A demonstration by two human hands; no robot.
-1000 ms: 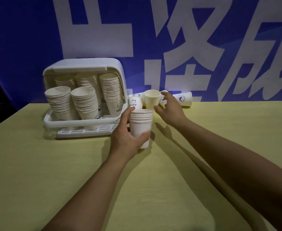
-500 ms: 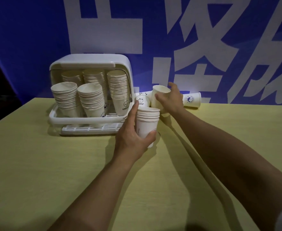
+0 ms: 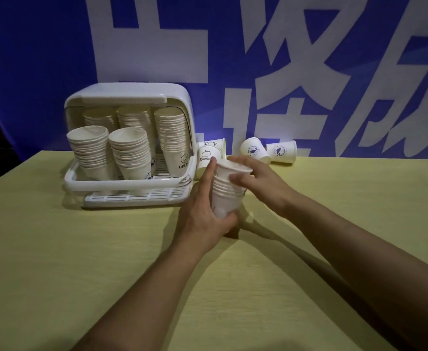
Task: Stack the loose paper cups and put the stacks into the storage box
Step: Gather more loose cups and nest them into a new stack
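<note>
A person's left hand (image 3: 202, 219) wraps its fingers around a stack of paper cups (image 3: 227, 191) above the yellow counter (image 3: 81, 274) while the right hand (image 3: 256, 182) pinches the top cup's rim, loose cups (image 3: 254, 150) lying just beyond, the storage box (image 3: 129, 145) to their left.

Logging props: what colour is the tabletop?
Pale yellow-green tabletop, seen clearest in the head view, the only view.

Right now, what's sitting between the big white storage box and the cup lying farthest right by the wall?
In the head view, three loose cups: two beside the storage box, one marked with a bear and one behind it, then a whale-logo cup next to the rightmost cup.
</note>
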